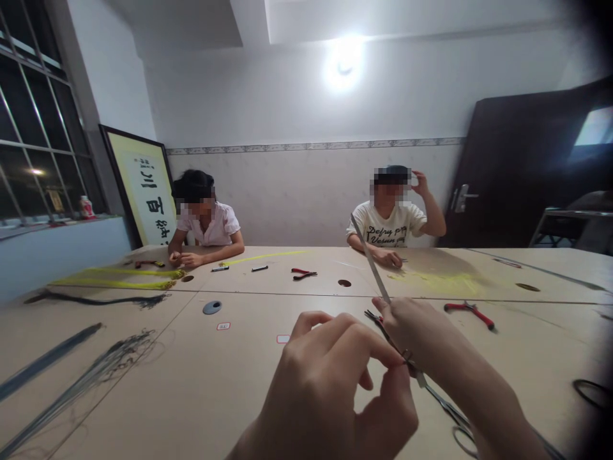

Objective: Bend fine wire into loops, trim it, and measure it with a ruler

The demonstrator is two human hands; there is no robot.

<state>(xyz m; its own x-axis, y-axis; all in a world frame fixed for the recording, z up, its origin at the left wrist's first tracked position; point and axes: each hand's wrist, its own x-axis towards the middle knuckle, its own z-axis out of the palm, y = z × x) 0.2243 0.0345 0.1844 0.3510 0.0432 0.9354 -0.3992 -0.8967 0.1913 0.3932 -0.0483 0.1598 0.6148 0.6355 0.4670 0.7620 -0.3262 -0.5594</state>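
Note:
My left hand [330, 377] is closed in a pinch, thumb and index fingertip meeting on a thin dark wire [407, 356] with a small loop. Right beside it, my right hand [416, 329] is closed around a long, flat metal strip [371, 259] that slants up and away to the left. The strip's lower end comes out below the hand near the pinch; my right fingers are mostly hidden. Dark narrow tool tips [373, 318] show between the hands, their handle covered. Scissors [450, 412] lie partly under my right forearm.
Red-handled pliers [469, 313] lie on the table [191, 383] at right, another red-handled pair [303, 274] farther off. Bundles of dark strands [90, 383] and yellow strands [119, 279] lie at left. Two people [205, 223] sit across, the right one [393, 220] with a hand raised.

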